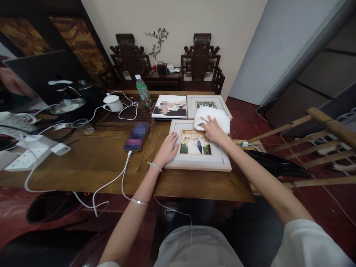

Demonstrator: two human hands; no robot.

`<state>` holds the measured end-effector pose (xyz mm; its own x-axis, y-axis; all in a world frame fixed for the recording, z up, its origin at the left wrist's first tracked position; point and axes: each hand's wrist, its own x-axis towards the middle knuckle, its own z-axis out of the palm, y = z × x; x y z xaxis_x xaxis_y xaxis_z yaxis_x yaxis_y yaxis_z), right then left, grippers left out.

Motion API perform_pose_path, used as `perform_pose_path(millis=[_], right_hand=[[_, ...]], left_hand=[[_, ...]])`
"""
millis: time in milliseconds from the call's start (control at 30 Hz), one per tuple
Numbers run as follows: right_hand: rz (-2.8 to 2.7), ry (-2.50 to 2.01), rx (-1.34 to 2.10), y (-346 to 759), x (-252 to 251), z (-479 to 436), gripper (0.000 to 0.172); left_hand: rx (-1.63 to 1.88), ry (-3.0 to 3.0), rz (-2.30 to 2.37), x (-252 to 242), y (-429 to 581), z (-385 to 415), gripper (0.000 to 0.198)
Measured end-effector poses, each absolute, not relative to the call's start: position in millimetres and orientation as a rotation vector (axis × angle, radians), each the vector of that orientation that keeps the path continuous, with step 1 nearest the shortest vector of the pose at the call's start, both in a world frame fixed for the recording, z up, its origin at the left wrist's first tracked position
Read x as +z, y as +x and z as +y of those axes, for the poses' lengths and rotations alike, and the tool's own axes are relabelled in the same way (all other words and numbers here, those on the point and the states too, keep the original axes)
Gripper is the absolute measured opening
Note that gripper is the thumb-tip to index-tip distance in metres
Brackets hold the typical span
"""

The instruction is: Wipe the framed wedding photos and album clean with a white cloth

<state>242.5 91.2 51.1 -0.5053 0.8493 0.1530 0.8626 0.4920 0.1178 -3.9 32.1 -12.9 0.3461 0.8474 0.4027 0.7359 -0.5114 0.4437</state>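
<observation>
A light wooden picture frame [200,162] with a wedding photo [194,144] in its middle lies flat near the table's front right. My left hand [167,149] rests on its left edge, fingers stretched out and holding nothing. Over the frame's far right corner, my right hand [213,129] lies on a folded white cloth [213,115], its fingers on top of the cloth. The cloth also covers part of a second picture frame [222,105] behind. Left of that second frame lies a photo album or panel [170,106] with a pixelated picture.
A phone [136,137] on a white charging cable lies left of the frame. Farther off stand a green-labelled bottle [143,91], a lidded white cup [113,103] and a pot [69,107]. A power strip [29,154] sits at the left; a wooden chair [300,148] at the right.
</observation>
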Motion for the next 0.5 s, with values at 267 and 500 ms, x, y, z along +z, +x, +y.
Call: perform_pose_path(millis=[267, 500], right_hand=[[-2.908, -1.415, -0.202, 231.7, 56.0, 12.9, 0.054], [-3.055, -1.221, 0.2, 224.1, 90.4, -69.3, 0.058]], left_hand=[[0.902, 2.416, 1.445, -13.4, -2.1, 31.4, 0.045], [0.868, 2.438, 1.458, -11.7, -2.4, 30.4, 0.045]])
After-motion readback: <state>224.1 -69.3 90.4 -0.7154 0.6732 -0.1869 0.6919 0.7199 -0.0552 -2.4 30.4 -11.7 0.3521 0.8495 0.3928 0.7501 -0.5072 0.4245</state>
